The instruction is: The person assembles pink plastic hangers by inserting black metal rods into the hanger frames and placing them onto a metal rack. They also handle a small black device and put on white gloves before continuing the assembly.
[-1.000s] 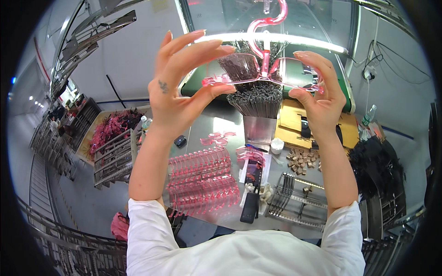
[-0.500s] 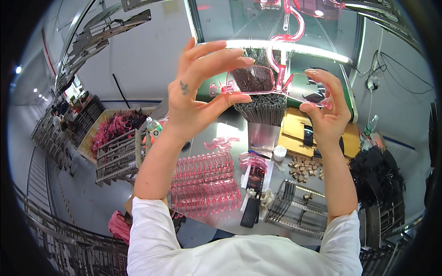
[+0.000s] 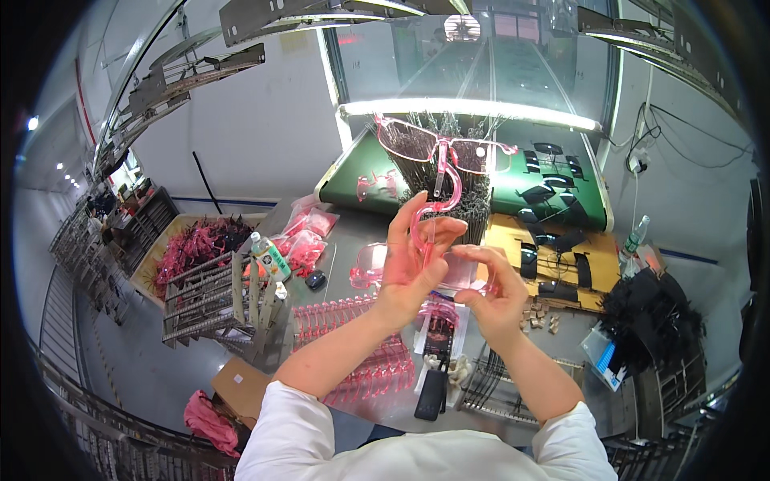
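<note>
On the counter (image 3: 341, 256), nearest to the body, lie rows of pink frames (image 3: 373, 373). Above it, the right hand (image 3: 499, 301) has a narrow grip, thumb and fingers on the edge of the near glasses (image 3: 457, 272). The left hand (image 3: 409, 272) closes its grip around the curved pink stem (image 3: 458, 188), whose long axis runs away from the person in an S-bend. At its far end, the far glasses (image 3: 443, 144) stretch left to right, before the green belt (image 3: 353, 168).
</note>
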{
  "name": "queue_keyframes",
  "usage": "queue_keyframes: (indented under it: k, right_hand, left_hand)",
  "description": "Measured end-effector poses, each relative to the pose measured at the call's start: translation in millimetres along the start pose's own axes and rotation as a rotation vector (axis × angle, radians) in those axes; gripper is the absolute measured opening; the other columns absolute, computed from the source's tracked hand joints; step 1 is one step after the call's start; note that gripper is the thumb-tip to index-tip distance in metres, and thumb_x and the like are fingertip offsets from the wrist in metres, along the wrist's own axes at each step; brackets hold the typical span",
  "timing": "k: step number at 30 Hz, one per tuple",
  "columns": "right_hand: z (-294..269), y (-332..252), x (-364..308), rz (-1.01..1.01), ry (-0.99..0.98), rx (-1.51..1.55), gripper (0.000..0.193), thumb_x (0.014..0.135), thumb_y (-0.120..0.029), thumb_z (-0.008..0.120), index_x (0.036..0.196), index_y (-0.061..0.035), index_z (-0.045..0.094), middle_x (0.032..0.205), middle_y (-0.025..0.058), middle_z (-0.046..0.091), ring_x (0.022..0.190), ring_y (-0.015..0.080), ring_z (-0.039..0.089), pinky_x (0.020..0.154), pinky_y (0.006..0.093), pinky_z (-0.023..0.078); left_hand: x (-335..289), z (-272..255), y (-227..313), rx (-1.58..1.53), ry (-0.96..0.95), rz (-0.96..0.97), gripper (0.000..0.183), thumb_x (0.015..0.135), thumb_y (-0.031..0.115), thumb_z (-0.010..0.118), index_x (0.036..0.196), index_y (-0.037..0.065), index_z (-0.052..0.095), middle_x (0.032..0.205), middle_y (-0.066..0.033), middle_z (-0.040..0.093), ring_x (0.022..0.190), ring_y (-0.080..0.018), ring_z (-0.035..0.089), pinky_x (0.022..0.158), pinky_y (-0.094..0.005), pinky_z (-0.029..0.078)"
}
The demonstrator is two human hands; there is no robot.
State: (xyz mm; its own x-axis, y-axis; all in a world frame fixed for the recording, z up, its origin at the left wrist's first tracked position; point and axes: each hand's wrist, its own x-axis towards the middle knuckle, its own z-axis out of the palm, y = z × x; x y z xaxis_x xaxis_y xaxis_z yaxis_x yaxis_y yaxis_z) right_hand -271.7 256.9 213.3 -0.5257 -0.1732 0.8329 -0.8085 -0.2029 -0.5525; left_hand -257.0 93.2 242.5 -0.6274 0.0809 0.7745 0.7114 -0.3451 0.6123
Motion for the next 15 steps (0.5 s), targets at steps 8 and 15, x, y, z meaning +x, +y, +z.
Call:
queue_keyframes:
  k: [8, 15]
  right_hand:
    - [-31.0, 9.8, -7.9, -0.058, -0.088, 0.088, 0.066, 0.083, -0.042, 0.082, 0.13, -0.0004, 0.062, 0.119, 0.0143, 0.068, 0.103, 0.025, 0.065, 0.088, 0.0377, 0.053]
    - [-53.7, -19.5, 34.6, 0.44, -0.249, 0.613, 0.085, 0.107, -0.067, 0.023, 0.143, 0.006, 0.05, 0.087, 0.0143, 0.072, 0.049, 0.0027, 0.043, 0.046, 0.0177, 0.032]
  left_hand:
    - [-16.0, -17.5, 25.7, -0.244, -0.078, -0.069, 0.051, 0.105, 0.019, 0.058, 0.149, 0.003, 0.039, 0.111, -0.016, 0.065, 0.103, -0.0254, 0.065, 0.102, -0.043, 0.048]
    - [-26.3, -17.4, 48.8, -0.366, -0.159, -0.291, 0.047, 0.104, 0.027, 0.056, 0.141, -0.001, 0.045, 0.096, -0.0189, 0.067, 0.092, -0.0271, 0.067, 0.09, -0.0407, 0.051]
